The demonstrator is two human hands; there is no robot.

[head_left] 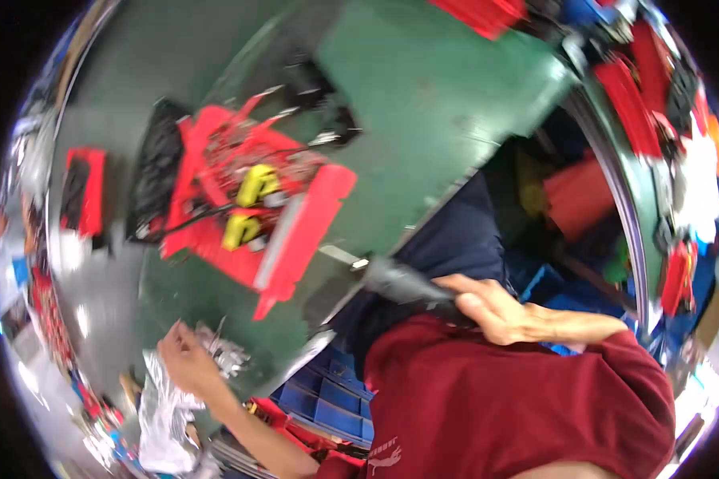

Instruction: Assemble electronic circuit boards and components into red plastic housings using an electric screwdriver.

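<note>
Dark red shirt cloth sits closest to the camera. Just past it, the right hand is wrapped around a dark tool whose narrow end points toward the red case. A pale strip shows by that end; blur hides whether they join. A careless swing could bump the case or scratch it.

Fingers half curled, the left hand is at a pile of small shiny parts, beside a clear plastic bag. Whether it holds one I cannot tell; a loose pinch could drop or scatter them.

Farther out, the case lies on the green table, with yellow blocks inside. A dark cable crosses its edge, so a snag could tug it loose. Beyond lies a black piece, apart from the right hand.
</note>
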